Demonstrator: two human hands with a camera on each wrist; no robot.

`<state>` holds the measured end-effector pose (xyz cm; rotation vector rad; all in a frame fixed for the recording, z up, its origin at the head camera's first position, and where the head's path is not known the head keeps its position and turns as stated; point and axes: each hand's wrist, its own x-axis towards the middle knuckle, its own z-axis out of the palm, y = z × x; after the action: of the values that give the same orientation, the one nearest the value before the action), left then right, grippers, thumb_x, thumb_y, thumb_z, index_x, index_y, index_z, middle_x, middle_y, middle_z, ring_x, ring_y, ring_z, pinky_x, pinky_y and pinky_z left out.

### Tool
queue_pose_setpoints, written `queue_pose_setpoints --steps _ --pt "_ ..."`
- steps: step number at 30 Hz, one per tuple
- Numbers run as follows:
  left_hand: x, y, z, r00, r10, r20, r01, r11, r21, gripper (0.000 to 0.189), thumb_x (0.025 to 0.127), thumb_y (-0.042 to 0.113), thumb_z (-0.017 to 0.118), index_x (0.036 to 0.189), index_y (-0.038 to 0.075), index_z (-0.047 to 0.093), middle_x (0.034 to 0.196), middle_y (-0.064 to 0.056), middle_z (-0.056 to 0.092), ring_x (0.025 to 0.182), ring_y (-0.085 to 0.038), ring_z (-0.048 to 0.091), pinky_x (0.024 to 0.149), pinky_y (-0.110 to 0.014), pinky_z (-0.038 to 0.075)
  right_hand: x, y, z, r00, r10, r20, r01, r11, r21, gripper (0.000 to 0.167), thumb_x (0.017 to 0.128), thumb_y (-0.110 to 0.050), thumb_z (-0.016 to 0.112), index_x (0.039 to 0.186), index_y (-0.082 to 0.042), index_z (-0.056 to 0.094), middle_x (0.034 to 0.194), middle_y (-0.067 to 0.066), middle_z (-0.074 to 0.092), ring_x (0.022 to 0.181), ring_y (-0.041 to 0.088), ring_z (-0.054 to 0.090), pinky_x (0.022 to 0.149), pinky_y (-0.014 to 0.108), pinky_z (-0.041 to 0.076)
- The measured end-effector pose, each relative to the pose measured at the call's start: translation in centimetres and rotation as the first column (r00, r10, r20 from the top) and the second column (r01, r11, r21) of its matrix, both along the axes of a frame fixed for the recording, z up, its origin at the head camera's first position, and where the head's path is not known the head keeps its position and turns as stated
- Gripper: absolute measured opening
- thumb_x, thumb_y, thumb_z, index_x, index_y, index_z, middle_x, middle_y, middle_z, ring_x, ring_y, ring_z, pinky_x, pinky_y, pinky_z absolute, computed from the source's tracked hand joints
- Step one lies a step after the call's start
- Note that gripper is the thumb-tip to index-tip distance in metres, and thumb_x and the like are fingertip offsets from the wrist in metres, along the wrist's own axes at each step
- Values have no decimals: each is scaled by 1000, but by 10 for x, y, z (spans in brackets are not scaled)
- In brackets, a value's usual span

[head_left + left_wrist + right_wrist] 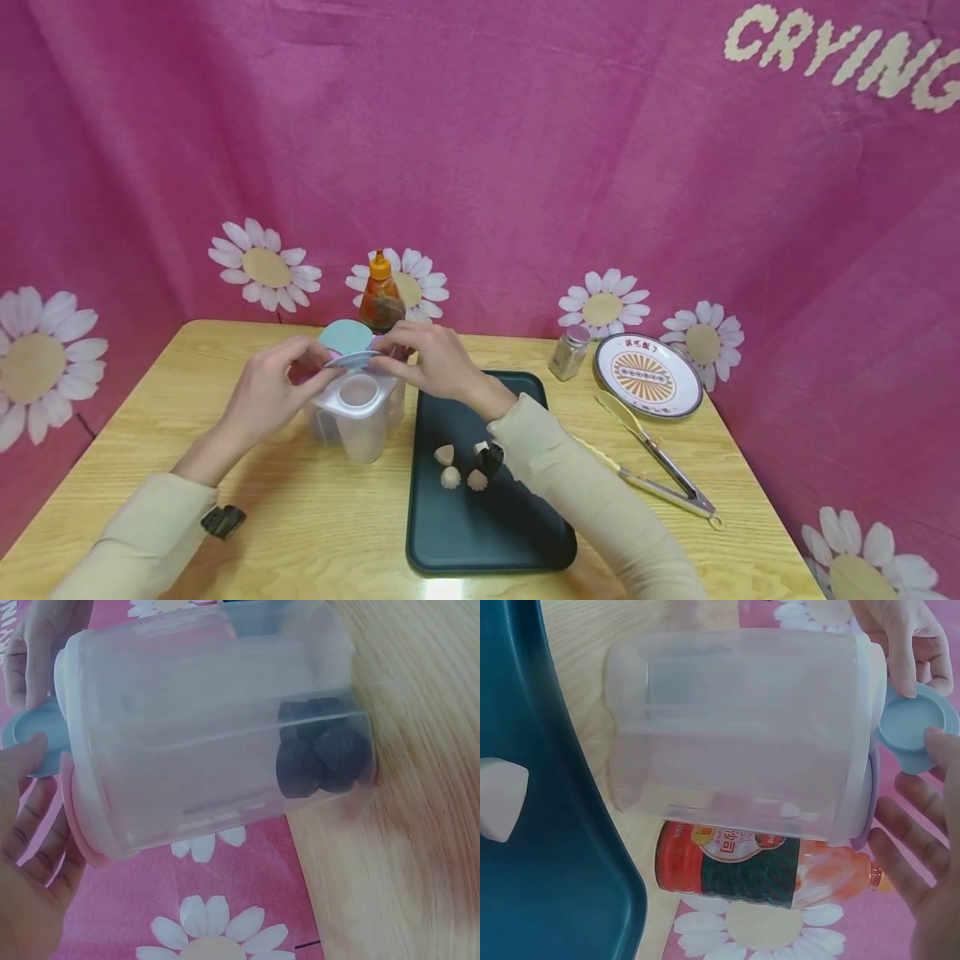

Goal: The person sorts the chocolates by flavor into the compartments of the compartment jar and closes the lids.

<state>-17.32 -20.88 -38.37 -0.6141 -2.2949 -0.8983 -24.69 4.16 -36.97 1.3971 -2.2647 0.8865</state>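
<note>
A clear plastic storage container point(195, 735) with several compartments stands upright on the table, left of the tray. Its front compartment shows a round open mouth. Above it both hands hold a small light-blue round lid point(911, 724). My left hand point(270, 387) pinches its left edge, and my right hand point(433, 357) pinches the opposite side. A pink lid point(73, 814), a purple lid point(868, 799) and a teal lid point(345, 335) are at the container's top. Dark, ridged pieces point(322, 746) lie at the bottom of one compartment.
A dark tray point(487, 537) carries several small pale pieces point(450, 477), under the right forearm. Behind the container stands a sauce bottle point(382, 296). Metal tongs point(663, 458), a spice jar point(570, 352) and a patterned plate point(682, 367) are to the right.
</note>
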Motion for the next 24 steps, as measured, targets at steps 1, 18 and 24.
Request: queue_pose_setpoints --steps 1,18,24 --pt "0 0 1 1000 4 13 -4 1000 5 27 77 0 91 95 7 72 82 -4 75 69 -1 59 63 -16 54 0 0 1 1000 -7 9 7 1000 1 23 91 -21 84 109 -8 79 92 4 78 78 13 69 70 17 57" --pt "-4 1 6 996 27 82 -29 999 26 23 80 2 90 92 6 71 79 -6 75 68 -1 62 63 -18 55 2 1 10 994 -91 54 89 995 39 23 94 -25 81 112 -12 79 95 2 78 83 14 71 74 26 61" --pt "-2 2 6 994 38 103 -42 998 38 23 79 2 90 92 7 72 80 -5 76 68 -1 60 63 -17 54 12 27 9 991 -122 52 121 992 21 25 93 -24 81 115 -12 77 100 4 78 86 16 73 75 32 63"
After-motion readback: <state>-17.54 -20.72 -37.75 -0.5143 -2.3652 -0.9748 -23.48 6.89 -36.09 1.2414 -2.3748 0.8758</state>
